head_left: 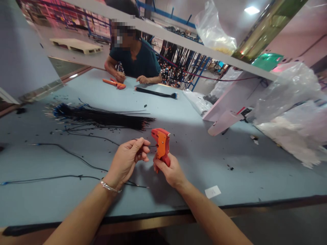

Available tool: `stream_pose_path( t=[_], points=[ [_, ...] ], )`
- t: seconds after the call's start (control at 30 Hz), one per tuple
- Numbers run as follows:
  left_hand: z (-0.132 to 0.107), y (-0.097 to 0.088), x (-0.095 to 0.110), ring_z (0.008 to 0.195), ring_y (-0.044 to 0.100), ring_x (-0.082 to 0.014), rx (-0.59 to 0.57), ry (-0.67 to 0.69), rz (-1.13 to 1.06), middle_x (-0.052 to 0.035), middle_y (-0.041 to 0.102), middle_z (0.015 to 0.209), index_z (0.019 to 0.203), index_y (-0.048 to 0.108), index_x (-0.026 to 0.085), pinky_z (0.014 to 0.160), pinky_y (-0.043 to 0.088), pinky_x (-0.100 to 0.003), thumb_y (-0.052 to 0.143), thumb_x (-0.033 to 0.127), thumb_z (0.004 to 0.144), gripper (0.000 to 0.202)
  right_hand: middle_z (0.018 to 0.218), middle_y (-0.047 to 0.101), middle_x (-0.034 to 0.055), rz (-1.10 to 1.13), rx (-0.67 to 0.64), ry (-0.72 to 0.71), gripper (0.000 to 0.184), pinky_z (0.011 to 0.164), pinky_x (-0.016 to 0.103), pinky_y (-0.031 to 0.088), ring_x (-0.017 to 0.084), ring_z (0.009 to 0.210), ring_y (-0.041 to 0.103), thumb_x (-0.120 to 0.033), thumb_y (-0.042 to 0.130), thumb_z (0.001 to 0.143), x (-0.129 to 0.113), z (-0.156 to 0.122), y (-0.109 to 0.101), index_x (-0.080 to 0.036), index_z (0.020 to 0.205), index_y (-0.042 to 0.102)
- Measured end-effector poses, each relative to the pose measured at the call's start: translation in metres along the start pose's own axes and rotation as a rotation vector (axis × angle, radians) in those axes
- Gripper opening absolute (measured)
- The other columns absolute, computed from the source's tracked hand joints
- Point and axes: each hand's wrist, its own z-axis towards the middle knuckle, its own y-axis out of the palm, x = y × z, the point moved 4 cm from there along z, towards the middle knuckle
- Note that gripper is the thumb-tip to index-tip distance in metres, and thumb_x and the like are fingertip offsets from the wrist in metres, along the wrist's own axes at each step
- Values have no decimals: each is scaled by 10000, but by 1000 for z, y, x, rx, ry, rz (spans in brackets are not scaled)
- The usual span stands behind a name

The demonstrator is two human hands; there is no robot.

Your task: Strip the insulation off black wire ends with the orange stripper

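My right hand is wrapped round the handles of a red and orange wire stripper, held upright over the table. Between thumb and fingers of my left hand is a thin black wire, whose end reaches the jaws of the stripper; whether they bite on it I cannot tell. Two more black wires with blue ends lie loose to the left, partly under my left forearm. Beyond my hands rests a thick bundle of black wires with blue sleeves and bare tips at its left end.
Across the table sits a co-worker, with an orange stripper and a smaller wire bundle nearby. A white card lies near the front edge. Plastic bags fill the right side. Small black scraps dot the surface.
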Motion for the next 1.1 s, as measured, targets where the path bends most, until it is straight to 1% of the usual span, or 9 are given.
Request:
stream_pose_path(
  t=[0.13, 0.4, 0.53, 0.63, 0.7, 0.8, 0.87, 0.97, 1.1],
  points=[
    [1, 0, -1, 477, 550, -81, -9, 0, 11, -15, 631, 618, 776, 708, 106, 479, 520, -210, 761, 464, 685, 373, 526, 499, -43, -24, 29, 32, 183, 483, 247, 388, 108, 457, 447, -344, 568, 825, 2, 1, -1, -188, 779, 483],
    [2, 0, -1, 481, 540, -73, 1, 3, 1, -12, 624, 612, 766, 709, 108, 482, 516, -200, 776, 473, 662, 385, 464, 461, -73, 36, 55, 99, 270, 367, 206, 323, 79, 358, 397, -405, 619, 796, 10, 3, -1, -197, 723, 464],
    [2, -2, -3, 489, 544, -74, 4, -4, 7, -15, 627, 619, 768, 710, 105, 493, 516, -199, 779, 477, 655, 395, 448, 462, -79, 105, 91, 131, 305, 329, 194, 310, 73, 327, 389, -425, 658, 770, 15, 4, -1, -195, 702, 469],
    [4, -4, -3, 484, 541, -75, 27, -12, 12, -13, 623, 611, 766, 706, 104, 496, 515, -203, 785, 479, 641, 402, 472, 490, -66, 232, 96, 163, 301, 325, 200, 325, 84, 339, 421, -416, 683, 740, 15, 5, -1, -188, 712, 490],
    [6, -6, -2, 481, 538, -76, 41, -17, 24, -11, 619, 606, 764, 704, 105, 494, 510, -204, 785, 474, 639, 398, 556, 563, -36, 373, 92, 194, 272, 395, 224, 418, 110, 414, 511, -372, 707, 706, 13, 5, -1, -172, 779, 538],
    [8, -11, -2, 475, 526, -75, 62, -22, 55, -8, 609, 598, 756, 703, 106, 481, 492, -201, 780, 464, 641, 384, 729, 647, 9, 577, 72, 213, 286, 615, 294, 530, 156, 605, 629, -263, 720, 657, 6, 5, -4, -160, 888, 587],
    [10, -15, 0, 479, 513, -72, 78, -16, 80, -8, 605, 600, 759, 709, 109, 474, 476, -196, 770, 456, 652, 368, 787, 656, 21, 684, 47, 196, 265, 694, 328, 533, 176, 683, 650, -226, 692, 668, -2, 5, -7, -166, 907, 595],
    [11, -20, 4, 490, 478, -67, 123, 35, 122, -10, 599, 612, 766, 723, 118, 456, 443, -184, 753, 438, 670, 336, 825, 646, 30, 828, 52, 179, 220, 737, 364, 528, 194, 745, 645, -219, 633, 707, -13, 6, -19, -181, 920, 595],
    [11, -25, 11, 524, 461, -68, 193, 112, 178, -31, 631, 704, 770, 737, 137, 469, 440, -184, 749, 427, 675, 305, 827, 626, 23, 869, 202, 143, 187, 803, 403, 521, 189, 758, 620, -194, 584, 708, -22, 6, -41, -200, 894, 587]
  ],
)
